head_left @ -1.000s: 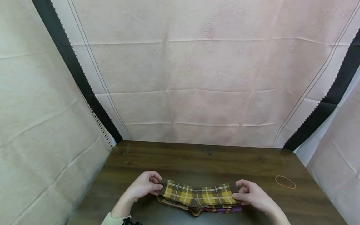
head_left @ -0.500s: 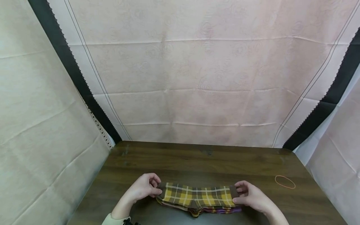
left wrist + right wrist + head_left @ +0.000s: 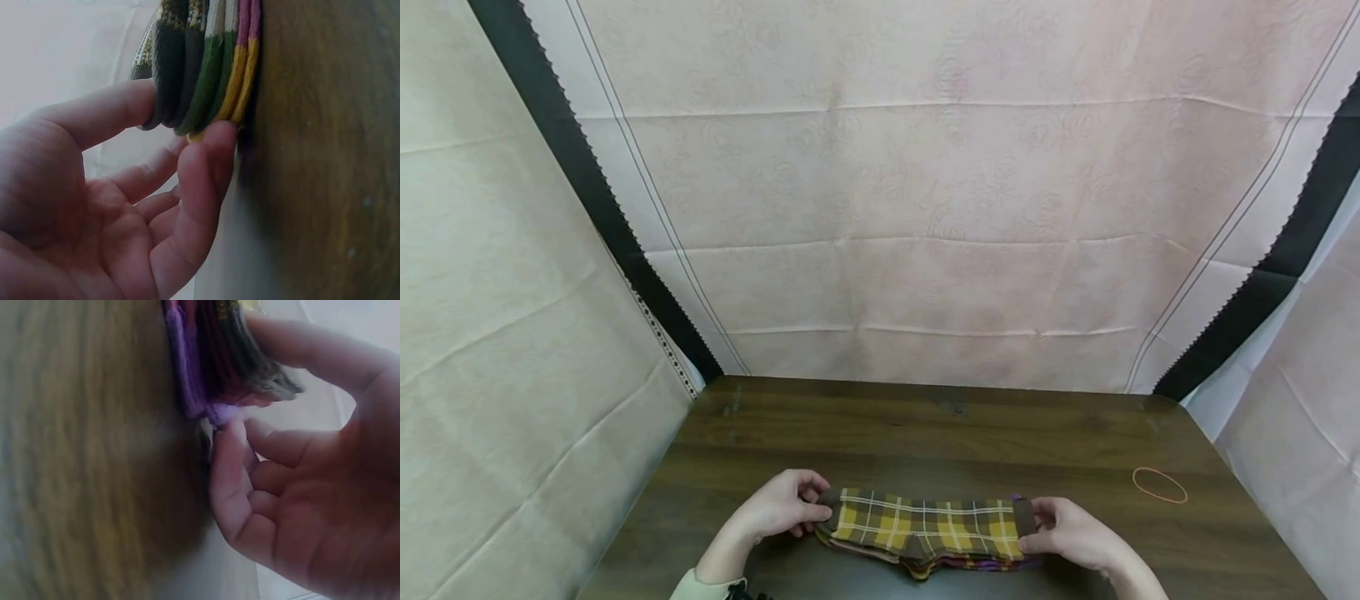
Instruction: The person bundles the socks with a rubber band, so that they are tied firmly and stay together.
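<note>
A flat stack of knitted socks (image 3: 925, 525) lies across the front of the table, the top one yellow and brown plaid with white lines. My left hand (image 3: 786, 504) pinches its left end, thumb (image 3: 119, 109) against the dark top layer and fingertips under the yellow lowest edges. Green and white layers show between in the left wrist view. At the other end my right hand (image 3: 1078, 537) holds the dark cuff (image 3: 265, 375), thumb on top, fingers (image 3: 231, 469) curled at the purple sock (image 3: 187, 369) beneath. The middle layers are mostly hidden from above.
An orange rubber band (image 3: 1161, 485) lies on the brown wooden table (image 3: 887, 425), right of the socks. Pale cloth walls (image 3: 925, 208) with dark seam bands rise behind and on both sides.
The stack has come down slightly and its top lies flatter. My right hand has shifted a little lower, and a bit of purple now shows at the back right corner.
</note>
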`<state>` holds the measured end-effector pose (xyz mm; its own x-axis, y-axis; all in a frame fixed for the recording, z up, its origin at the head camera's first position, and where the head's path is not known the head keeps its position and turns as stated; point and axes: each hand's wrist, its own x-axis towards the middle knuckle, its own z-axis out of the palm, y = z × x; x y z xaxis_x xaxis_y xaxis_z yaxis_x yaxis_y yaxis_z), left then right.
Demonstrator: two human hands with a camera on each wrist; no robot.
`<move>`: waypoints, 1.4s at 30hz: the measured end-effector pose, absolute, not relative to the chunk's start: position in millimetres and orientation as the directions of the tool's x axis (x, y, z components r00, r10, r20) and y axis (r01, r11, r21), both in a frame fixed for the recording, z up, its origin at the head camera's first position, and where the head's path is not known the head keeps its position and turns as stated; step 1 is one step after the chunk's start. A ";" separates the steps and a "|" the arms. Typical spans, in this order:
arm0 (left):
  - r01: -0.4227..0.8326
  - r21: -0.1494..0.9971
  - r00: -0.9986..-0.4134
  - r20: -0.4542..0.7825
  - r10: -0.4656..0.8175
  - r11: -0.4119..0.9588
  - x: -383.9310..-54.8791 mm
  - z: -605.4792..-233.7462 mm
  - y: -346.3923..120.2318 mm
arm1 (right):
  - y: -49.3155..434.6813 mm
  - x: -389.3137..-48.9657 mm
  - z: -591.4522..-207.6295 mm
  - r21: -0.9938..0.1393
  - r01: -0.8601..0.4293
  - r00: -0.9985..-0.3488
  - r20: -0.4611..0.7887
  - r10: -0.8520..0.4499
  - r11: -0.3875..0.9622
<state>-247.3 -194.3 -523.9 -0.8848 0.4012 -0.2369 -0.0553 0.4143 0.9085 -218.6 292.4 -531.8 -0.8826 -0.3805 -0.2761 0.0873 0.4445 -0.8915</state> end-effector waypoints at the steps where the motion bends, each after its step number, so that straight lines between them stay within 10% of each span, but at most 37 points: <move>1: -0.053 0.908 -0.882 -0.238 0.406 0.415 -247.2 -523.7 -194.3 | 292.3 -218.9 -531.7 -0.887 0.082 -0.883 -0.276 -0.380 0.454; 18: 0.172 0.815 -0.969 0.039 0.244 0.553 -254.3 -513.0 -181.1 | 278.7 -220.1 -526.6 -0.862 0.216 -0.899 -0.359 -0.251 0.459; 25: 0.489 0.710 -0.865 0.319 0.387 0.507 -238.4 -489.7 -107.1 | 277.7 -218.1 -529.5 -0.892 0.284 -0.890 -0.381 -0.250 0.351; 33: 0.548 0.611 -0.765 0.089 0.638 0.572 -213.3 -498.8 -4.2 | 271.8 -214.7 -527.1 -0.917 0.278 -0.907 -0.349 -0.237 0.285; 42: 0.496 0.425 -0.827 -0.034 0.561 0.757 -206.2 -515.1 32.8 | 265.8 -211.7 -526.6 -0.929 0.296 -0.923 -0.338 -0.184 0.222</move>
<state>-206.2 32.8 -515.1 -0.8271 0.5610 -0.0339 0.4961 0.7570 0.4253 -211.7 265.8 -526.6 -0.9230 -0.1837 -0.3382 0.2964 0.2216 -0.9290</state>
